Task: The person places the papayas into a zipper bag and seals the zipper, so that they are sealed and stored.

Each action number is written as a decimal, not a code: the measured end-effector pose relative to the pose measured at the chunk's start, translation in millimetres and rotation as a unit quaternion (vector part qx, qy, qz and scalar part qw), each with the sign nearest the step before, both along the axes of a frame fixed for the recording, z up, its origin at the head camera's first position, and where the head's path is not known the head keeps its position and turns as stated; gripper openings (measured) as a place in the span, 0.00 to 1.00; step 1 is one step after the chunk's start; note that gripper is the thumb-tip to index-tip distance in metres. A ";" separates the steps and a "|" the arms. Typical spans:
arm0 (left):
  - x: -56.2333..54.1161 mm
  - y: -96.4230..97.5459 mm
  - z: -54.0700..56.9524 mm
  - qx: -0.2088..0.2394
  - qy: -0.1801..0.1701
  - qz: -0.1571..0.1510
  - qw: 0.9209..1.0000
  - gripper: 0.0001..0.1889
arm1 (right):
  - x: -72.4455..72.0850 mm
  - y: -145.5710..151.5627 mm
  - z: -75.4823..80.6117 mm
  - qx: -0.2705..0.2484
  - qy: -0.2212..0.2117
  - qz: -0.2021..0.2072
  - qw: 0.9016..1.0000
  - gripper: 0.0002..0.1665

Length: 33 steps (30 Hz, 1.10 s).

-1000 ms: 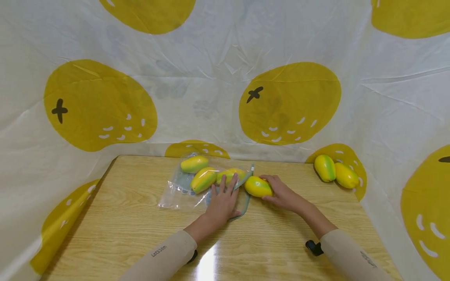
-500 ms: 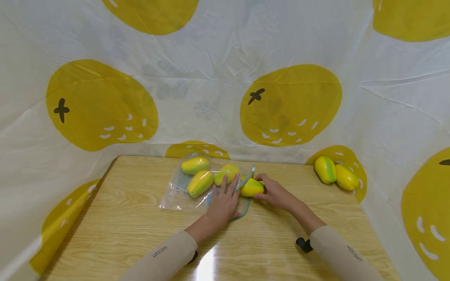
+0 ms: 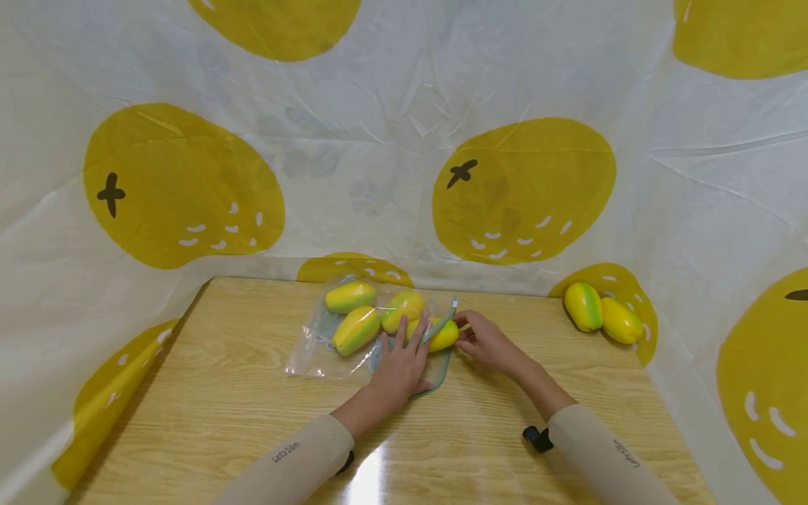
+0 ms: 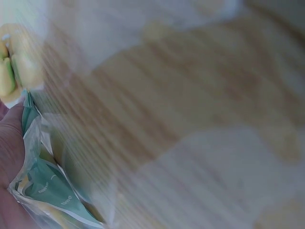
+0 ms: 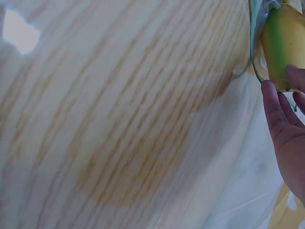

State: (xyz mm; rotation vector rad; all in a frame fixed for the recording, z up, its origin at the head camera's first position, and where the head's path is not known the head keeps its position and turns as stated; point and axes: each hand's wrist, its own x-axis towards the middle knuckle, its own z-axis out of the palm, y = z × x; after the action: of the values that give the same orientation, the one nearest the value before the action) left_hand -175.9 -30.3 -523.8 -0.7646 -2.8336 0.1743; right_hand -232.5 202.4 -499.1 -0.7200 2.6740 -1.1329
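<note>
A clear plastic bag (image 3: 303, 361) with a grey-green edge strip (image 3: 445, 372) lies on the table. Inside it are several yellow-green mangoes, among them one mango (image 3: 357, 331) at the near left. My left hand (image 3: 399, 368) rests on the bag near its mouth, fingers spread; in the left wrist view the green edge (image 4: 52, 186) shows beside it. Another mango (image 3: 447, 337) lies in the bag's mouth, partly under the strip. My right hand (image 3: 489, 341) touches this mango's right end with its fingertips. The right wrist view shows the same mango (image 5: 283, 47) against the thumb and fingers.
Two more mangoes, a left one (image 3: 583, 306) and a right one (image 3: 621, 320), sit at the table's back right corner. A fruit-printed white cloth (image 3: 353, 182) hangs behind and at both sides of the wooden table (image 3: 240, 393).
My right hand has moved left, and its mango has slid into the bag's mouth, shifting the mangoes inside. Its fingers have drawn back to the mango's end. The left hand has stayed put.
</note>
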 end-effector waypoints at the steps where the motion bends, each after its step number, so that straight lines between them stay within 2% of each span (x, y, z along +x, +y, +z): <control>1: 0.1 0.1 0.4 0.000 -0.001 0.001 1.000 0.56 | 0.0 -0.9 0.7 -0.001 -0.002 0.000 1.000 0.25; 9: 1.3 -0.1 -0.9 0.000 0.007 0.000 1.000 0.56 | 0.8 -9.7 1.2 -0.010 -0.015 -0.015 1.000 0.22; 17: 0.9 0.2 -3.6 -0.005 0.017 -0.003 1.000 0.55 | -0.6 -13.9 -1.0 -0.006 0.015 -0.019 1.000 0.19; 27: 1.7 1.8 0.3 -0.019 0.015 0.008 1.000 0.58 | -1.5 -24.5 1.9 0.017 0.024 -0.045 0.999 0.16; 33: 1.4 1.8 0.4 -0.009 0.012 0.003 1.000 0.59 | -2.3 -31.2 2.4 0.012 0.025 -0.046 0.999 0.15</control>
State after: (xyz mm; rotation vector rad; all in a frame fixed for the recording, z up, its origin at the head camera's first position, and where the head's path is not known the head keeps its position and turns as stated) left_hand -174.5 -28.6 -523.4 -0.7529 -2.8152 0.2093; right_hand -234.8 171.2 -496.7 -0.6361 2.7830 -1.1149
